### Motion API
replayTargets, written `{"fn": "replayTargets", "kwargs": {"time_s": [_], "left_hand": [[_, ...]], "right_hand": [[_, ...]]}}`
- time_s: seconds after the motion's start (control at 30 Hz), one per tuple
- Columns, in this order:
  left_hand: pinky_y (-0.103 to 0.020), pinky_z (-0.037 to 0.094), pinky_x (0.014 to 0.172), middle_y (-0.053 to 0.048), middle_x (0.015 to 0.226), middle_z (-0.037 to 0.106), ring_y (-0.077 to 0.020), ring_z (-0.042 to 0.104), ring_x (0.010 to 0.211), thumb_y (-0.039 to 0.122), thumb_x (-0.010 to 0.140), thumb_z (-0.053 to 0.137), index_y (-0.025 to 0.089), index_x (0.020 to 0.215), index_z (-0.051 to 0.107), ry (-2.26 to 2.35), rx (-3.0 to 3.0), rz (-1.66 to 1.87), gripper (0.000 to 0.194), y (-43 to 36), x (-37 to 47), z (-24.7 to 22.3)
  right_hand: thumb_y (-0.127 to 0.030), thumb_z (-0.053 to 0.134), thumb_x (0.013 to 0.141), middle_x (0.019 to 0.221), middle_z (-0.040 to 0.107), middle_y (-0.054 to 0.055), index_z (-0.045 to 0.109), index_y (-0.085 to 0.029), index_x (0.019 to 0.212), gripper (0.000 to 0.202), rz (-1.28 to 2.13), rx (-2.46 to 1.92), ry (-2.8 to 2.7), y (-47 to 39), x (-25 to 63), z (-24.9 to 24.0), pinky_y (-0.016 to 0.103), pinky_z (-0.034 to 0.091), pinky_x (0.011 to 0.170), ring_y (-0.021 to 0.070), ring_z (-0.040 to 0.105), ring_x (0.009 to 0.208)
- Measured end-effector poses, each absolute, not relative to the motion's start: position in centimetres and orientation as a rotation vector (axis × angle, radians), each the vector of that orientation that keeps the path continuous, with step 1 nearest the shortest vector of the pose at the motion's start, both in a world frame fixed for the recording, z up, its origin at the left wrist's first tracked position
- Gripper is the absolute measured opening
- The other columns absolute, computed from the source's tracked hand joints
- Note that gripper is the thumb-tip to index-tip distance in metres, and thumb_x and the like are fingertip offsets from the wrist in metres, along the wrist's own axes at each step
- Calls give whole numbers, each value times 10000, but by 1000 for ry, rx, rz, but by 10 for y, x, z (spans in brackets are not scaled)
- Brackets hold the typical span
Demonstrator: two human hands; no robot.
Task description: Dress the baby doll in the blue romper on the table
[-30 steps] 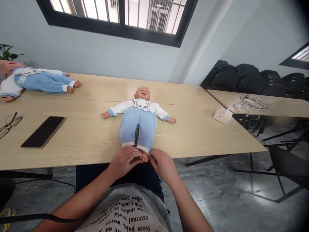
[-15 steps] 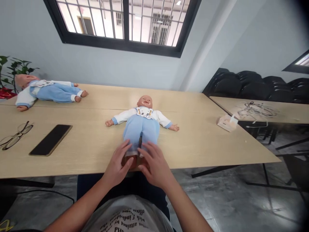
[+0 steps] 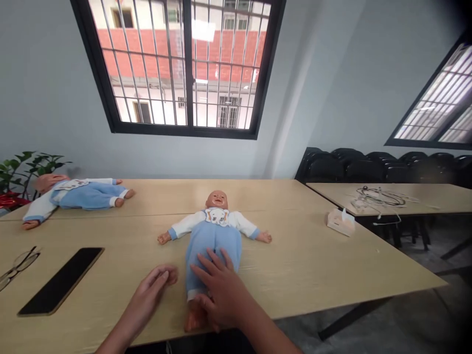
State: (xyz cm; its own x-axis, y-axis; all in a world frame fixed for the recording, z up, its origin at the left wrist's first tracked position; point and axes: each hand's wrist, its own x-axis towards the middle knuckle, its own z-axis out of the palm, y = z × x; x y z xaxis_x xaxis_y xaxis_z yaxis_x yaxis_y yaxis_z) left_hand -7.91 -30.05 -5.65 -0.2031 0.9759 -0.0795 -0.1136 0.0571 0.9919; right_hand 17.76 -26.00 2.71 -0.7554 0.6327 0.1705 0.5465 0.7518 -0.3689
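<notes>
A baby doll [image 3: 214, 236] in a blue and white outfit lies on its back, arms spread, its feet toward me at the table's near edge. My right hand [image 3: 223, 290] is over the doll's lower legs with fingers apart, hiding much of one leg and foot. Whether the palm presses on the trousers I cannot tell. Just left of the doll's legs, my left hand [image 3: 157, 282] is loosely closed, fingers curled in, and nothing shows in it. It is apart from the doll.
A second doll [image 3: 84, 193] lies at the back left beside a potted plant [image 3: 29, 169]. A phone [image 3: 62, 280] and glasses [image 3: 16, 268] are at the left. A tissue box [image 3: 339, 223] stands at the right. Tangled cables [image 3: 383, 196] lie on another table near stacked chairs [image 3: 324, 167].
My left hand has moved left off the doll's legs and its fingers have curled. My right hand has shifted onto the legs' middle. The view has tilted upward.
</notes>
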Motion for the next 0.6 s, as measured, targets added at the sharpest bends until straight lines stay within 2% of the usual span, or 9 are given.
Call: {"fn": "replayTargets", "kwargs": {"time_s": [0.13, 0.23, 0.33, 0.43, 0.6], "left_hand": [[-384, 581, 974, -59, 1026, 763, -258, 705, 1017, 571, 714, 849, 181, 975, 781, 1222, 753, 1406, 474, -298, -114, -59], [-364, 588, 874, -52, 934, 734, -237, 672, 909, 583, 672, 863, 175, 907, 780, 1226, 721, 1468, 478, -301, -124, -56], [-314, 543, 758, -34, 764, 643, -208, 597, 786, 657, 728, 783, 175, 792, 738, 1300, 942, 1382, 489, -305, -124, -51], [-290, 499, 700, -17, 692, 570, -197, 543, 723, 739, 781, 674, 191, 735, 694, 1419, 1218, 1196, 550, -310, -120, -49], [-294, 528, 698, -30, 756, 625, -230, 590, 760, 727, 824, 617, 242, 790, 725, 1513, 1414, 992, 498, -318, -117, -57]], "right_hand": [[-579, 438, 1035, 1644, 410, 22, 508, -341, 1501, 527, 446, -1010, -2588, -250, 158, 19, 671, 6, 1246, 321, 226, 1570], [-541, 395, 1057, 1615, 458, 36, 526, -327, 1480, 491, 415, -1135, -2527, -239, 148, 10, 715, -34, 1214, 322, 247, 1560], [-496, 398, 1059, 1607, 469, 48, 542, -321, 1460, 461, 382, -1270, -2473, -216, 143, 5, 732, -49, 1194, 321, 247, 1559], [-482, 395, 1054, 1612, 460, 52, 552, -307, 1448, 458, 336, -1405, -2403, -185, 141, 3, 749, -46, 1180, 326, 241, 1560], [-475, 362, 1057, 1627, 433, 68, 545, -305, 1457, 471, 229, -1658, -2283, -119, 149, 5, 755, 23, 1167, 347, 230, 1555]]}}
